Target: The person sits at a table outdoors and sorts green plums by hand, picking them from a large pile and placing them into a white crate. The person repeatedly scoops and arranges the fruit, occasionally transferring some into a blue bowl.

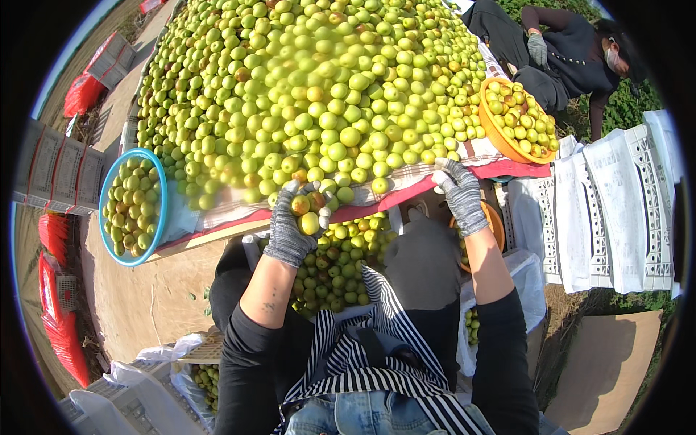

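Note:
A large heap of green jujube-like fruits (pixel 326 98) covers the cloth-lined table before me. In my left hand (pixel 296 223), gloved in grey knit, lie several fruits (pixel 309 223), some with brown patches, cupped palm up at the table's near edge. My right hand (pixel 458 193), in a matching glove, is at the red edge of the cloth (pixel 492 169), its fingertips beside the outermost fruits of the heap; whether it holds anything is hard to see. Below the edge, between my knees, more fruits (pixel 337 272) fill a container.
A blue-rimmed basket (pixel 162 198) of fruits stands at the left, an orange basket (pixel 492 130) at the right. Another orange basket (pixel 497 231) is under the table edge. White plastic crates (pixel 601 212) are stacked at the right. A co-worker (pixel 571 54) is at the upper right.

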Demonstrator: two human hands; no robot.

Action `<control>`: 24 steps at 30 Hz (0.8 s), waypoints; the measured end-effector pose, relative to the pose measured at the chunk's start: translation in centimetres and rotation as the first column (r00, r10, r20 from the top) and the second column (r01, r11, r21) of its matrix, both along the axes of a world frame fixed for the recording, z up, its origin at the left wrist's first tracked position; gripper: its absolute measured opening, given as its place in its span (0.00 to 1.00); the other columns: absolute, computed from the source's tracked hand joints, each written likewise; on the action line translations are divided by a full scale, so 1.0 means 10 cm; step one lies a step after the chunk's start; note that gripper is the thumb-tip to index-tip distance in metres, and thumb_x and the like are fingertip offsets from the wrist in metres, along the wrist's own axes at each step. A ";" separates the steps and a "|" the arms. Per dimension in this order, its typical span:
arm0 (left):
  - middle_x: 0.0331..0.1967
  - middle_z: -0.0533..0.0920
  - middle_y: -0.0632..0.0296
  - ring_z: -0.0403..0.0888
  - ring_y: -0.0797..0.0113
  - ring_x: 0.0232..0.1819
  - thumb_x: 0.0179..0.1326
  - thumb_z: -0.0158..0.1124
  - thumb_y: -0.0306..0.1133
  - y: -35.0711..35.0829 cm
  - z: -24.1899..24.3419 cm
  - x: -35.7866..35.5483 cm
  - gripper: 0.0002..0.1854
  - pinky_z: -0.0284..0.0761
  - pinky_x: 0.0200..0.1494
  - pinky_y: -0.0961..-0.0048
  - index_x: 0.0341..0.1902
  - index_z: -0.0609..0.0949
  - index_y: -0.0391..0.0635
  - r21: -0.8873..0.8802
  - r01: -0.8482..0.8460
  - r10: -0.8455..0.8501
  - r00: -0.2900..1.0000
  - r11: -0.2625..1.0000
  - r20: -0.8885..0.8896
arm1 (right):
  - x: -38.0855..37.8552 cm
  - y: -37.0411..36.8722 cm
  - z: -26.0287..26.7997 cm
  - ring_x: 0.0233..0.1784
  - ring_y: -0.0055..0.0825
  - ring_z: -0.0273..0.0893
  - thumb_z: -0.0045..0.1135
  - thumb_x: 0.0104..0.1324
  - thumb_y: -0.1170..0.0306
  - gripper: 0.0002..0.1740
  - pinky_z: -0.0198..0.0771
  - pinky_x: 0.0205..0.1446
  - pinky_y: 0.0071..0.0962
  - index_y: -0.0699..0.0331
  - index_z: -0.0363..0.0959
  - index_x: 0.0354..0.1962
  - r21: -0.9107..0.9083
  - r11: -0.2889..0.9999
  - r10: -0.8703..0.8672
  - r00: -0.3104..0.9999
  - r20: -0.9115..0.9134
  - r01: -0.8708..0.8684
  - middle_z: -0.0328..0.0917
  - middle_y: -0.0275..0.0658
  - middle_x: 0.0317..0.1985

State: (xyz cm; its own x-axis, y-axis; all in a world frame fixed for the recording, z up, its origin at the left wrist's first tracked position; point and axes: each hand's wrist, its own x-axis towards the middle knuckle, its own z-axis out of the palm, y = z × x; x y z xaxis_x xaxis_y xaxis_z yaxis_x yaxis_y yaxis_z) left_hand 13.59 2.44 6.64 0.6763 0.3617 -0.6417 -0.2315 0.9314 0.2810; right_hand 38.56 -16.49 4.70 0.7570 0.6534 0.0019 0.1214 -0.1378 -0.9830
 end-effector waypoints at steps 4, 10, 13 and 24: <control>0.34 0.79 0.57 0.76 0.66 0.25 0.54 0.55 0.50 0.03 0.01 0.02 0.19 0.77 0.23 0.76 0.38 0.77 0.47 -0.016 -0.033 0.033 0.999 0.999 0.010 | -0.38 1.13 0.25 0.41 0.33 0.74 0.54 0.53 0.73 0.20 0.71 0.44 0.30 0.60 0.69 0.47 -0.453 0.891 0.355 0.681 0.641 -0.038 0.70 0.44 0.44; 0.34 0.78 0.55 0.74 0.64 0.23 0.54 0.55 0.50 0.02 0.02 0.04 0.19 0.74 0.22 0.74 0.39 0.76 0.46 -0.007 -0.008 0.009 0.998 1.000 0.065 | -0.62 1.76 0.17 0.45 0.36 0.72 0.46 0.55 0.71 0.20 0.71 0.45 0.35 0.59 0.66 0.48 -0.694 0.700 0.594 0.400 0.698 0.170 0.67 0.43 0.45; 0.35 0.77 0.54 0.74 0.64 0.22 0.53 0.57 0.49 -0.01 -0.01 0.07 0.20 0.75 0.22 0.74 0.41 0.74 0.46 -0.032 -0.008 0.010 0.997 0.999 0.077 | -0.58 1.76 0.11 0.44 0.37 0.72 0.50 0.53 0.70 0.18 0.71 0.45 0.35 0.59 0.67 0.44 -0.646 0.752 0.551 0.414 0.725 0.130 0.67 0.43 0.44; 0.34 0.77 0.51 0.75 0.62 0.23 0.54 0.57 0.49 -0.04 -0.12 0.13 0.21 0.76 0.21 0.72 0.41 0.73 0.43 0.007 -0.008 0.007 0.990 1.000 0.140 | 0.24 1.73 0.36 0.30 0.24 0.72 0.58 0.55 0.64 0.20 0.72 0.31 0.21 0.67 0.68 0.42 0.246 0.955 -0.010 0.848 -0.530 0.165 0.70 0.38 0.30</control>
